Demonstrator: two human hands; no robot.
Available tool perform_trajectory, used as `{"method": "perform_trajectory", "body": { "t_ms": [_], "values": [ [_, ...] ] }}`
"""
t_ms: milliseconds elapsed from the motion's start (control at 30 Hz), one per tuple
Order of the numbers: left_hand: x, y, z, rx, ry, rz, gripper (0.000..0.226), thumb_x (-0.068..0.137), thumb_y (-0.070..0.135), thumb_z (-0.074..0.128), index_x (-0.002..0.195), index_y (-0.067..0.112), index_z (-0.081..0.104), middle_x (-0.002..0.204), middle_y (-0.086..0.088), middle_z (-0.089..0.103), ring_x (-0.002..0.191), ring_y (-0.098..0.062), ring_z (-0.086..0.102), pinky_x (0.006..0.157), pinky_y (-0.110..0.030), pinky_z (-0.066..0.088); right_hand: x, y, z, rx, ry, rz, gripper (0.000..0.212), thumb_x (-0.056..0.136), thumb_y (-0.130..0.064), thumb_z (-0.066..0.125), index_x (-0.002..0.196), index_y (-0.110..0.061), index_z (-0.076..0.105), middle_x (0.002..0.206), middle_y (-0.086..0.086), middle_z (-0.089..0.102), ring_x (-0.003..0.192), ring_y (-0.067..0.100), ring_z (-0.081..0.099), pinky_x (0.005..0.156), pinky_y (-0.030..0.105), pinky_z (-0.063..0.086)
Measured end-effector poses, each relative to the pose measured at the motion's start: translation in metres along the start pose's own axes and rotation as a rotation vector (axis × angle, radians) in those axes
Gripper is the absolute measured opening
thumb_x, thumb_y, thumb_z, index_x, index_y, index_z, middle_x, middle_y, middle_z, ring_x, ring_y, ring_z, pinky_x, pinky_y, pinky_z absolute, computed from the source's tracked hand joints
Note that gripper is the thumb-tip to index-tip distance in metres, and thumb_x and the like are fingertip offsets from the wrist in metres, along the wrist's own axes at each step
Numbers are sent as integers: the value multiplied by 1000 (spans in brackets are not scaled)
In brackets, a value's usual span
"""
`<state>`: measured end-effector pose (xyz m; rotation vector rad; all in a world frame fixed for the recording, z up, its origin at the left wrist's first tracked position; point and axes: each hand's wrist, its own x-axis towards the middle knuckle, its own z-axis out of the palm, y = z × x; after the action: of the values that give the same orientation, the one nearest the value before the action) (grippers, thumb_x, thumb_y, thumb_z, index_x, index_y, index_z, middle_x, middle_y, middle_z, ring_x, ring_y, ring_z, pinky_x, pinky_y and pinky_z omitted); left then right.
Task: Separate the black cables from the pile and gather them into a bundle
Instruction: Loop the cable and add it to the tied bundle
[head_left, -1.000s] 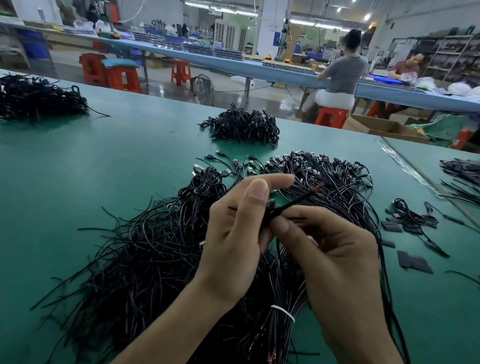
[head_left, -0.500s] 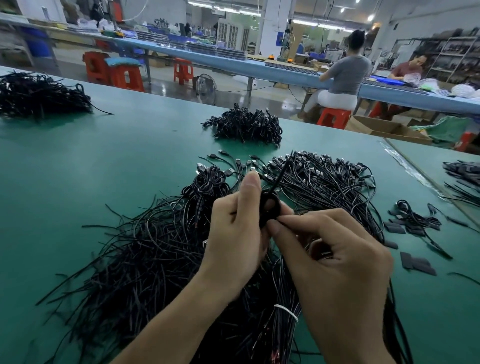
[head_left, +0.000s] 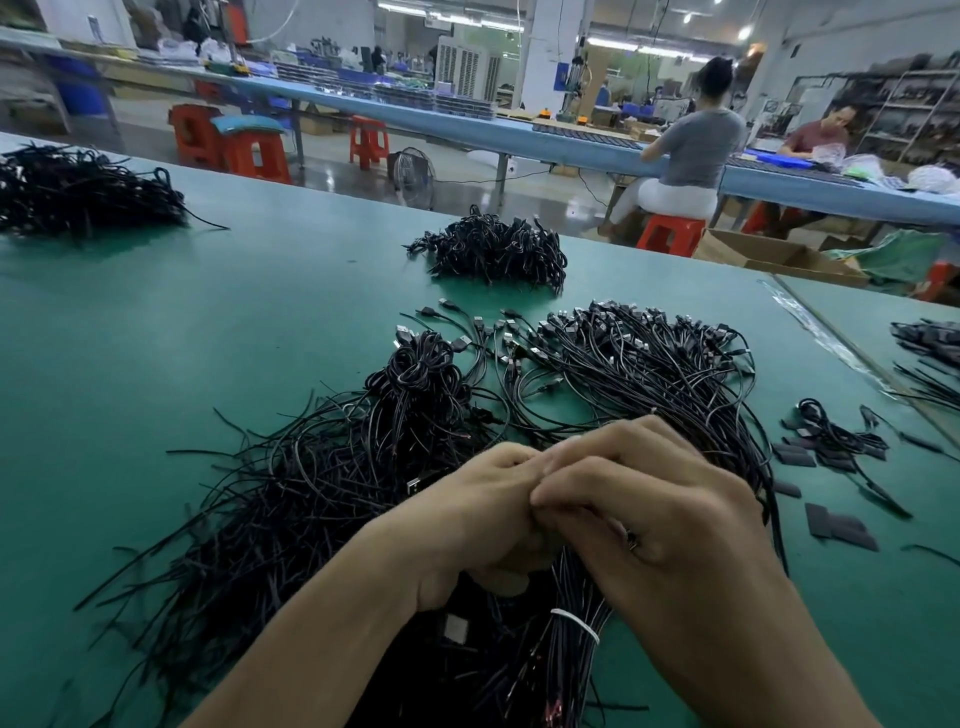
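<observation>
A big loose pile of black cables (head_left: 311, 493) spreads over the green table (head_left: 182, 338) in front of me. Beside it lies a fan of cables with USB plugs (head_left: 623, 358), and a knotted bunch (head_left: 421, 374) sits on top. A white tie (head_left: 574, 623) binds one bundle just below my hands. My left hand (head_left: 483, 514) and my right hand (head_left: 649, 519) are pressed together low over the pile, fingers curled. A black cable bit (head_left: 631, 540) shows between my right fingers; the rest is hidden inside both hands.
A second heap of cables (head_left: 493, 252) lies farther back and a third heap (head_left: 78, 189) at the far left. Flat black pieces (head_left: 841, 530) and a small coil (head_left: 831, 436) lie to the right, near a table seam (head_left: 841, 358). People sit at a bench behind.
Both hands dropped from above the pile down onto it and closed together. The black cable loop that showed between the fingertips is now hidden inside them.
</observation>
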<state>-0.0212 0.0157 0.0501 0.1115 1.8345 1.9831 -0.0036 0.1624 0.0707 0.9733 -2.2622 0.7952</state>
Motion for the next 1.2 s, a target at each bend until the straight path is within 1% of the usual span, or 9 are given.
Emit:
{"method": "perform_trajectory", "body": {
  "t_ms": [133, 300, 433, 500, 533, 633, 833, 967, 1200],
  "values": [
    [3, -2, 4, -91, -82, -196, 81, 80, 86, 33, 35, 19, 46, 38, 8, 34, 30, -7, 28, 37, -10, 22, 0, 1, -2, 130, -11, 72, 15, 76, -4, 76, 75, -19, 75, 90, -10, 67, 83, 2, 65, 72, 11, 46],
    [4, -3, 1, -194, -356, -153, 79, 53, 102, 41, 45, 24, 37, 44, 11, 27, 36, -6, 17, 39, -17, 10, -3, 7, -3, 183, -60, 168, 29, 70, 7, 82, 66, -20, 72, 80, -13, 64, 76, 6, 64, 64, 12, 44],
    [-5, 1, -2, 95, -461, -29, 44, 54, 58, 79, 83, 26, 70, 51, 5, 46, 43, -3, 45, 43, -14, 37, -2, 6, -7, 232, -141, 202, 17, 71, -12, 72, 71, -28, 71, 91, -21, 66, 87, 6, 65, 69, 13, 45],
    [-5, -2, -7, 214, -470, -19, 79, 46, 39, 89, 113, 8, 61, 81, -26, 62, 78, -26, 71, 76, -35, 59, -3, 5, -9, 239, -169, 211, 14, 70, -18, 72, 72, -32, 70, 91, -23, 67, 89, 7, 66, 71, 19, 49],
    [-4, -3, -7, 242, -474, -26, 85, 45, 34, 88, 117, 2, 56, 87, -27, 60, 82, -26, 71, 78, -36, 59, -3, 4, -8, 228, -170, 206, 15, 69, -18, 72, 74, -33, 70, 89, -22, 67, 87, 6, 67, 69, 22, 51],
    [-6, 1, -4, 220, -447, -20, 53, 52, 29, 82, 95, 10, 57, 64, 2, 46, 49, -3, 43, 41, -14, 31, -2, 2, -9, 169, -120, 148, 20, 67, -16, 73, 83, -29, 71, 79, -14, 67, 73, 7, 66, 61, 27, 50],
    [-8, 3, -3, 231, -463, 30, 24, 54, 30, 81, 67, 28, 60, 60, 6, 42, 49, -5, 36, 40, -16, 25, -2, -1, -11, 113, -182, 115, 10, 72, -18, 71, 72, -28, 68, 74, -16, 61, 72, 7, 60, 60, 27, 48],
    [-5, 0, -3, 209, -424, 29, 31, 57, 29, 82, 80, 22, 63, 62, 6, 44, 53, -6, 37, 41, -16, 26, -6, 4, -10, 133, -228, 197, 16, 80, -19, 68, 80, -31, 57, 81, -15, 59, 81, 9, 57, 67, 19, 43],
    [-1, -2, -2, -269, -394, 7, 7, 87, 22, 67, 80, 23, 66, 68, 6, 48, 56, -3, 40, 44, -11, 29, -9, 13, -10, 44, -54, 238, 20, 79, -17, 68, 83, -32, 56, 83, -24, 58, 79, 2, 56, 66, 7, 37]
  ]
}}
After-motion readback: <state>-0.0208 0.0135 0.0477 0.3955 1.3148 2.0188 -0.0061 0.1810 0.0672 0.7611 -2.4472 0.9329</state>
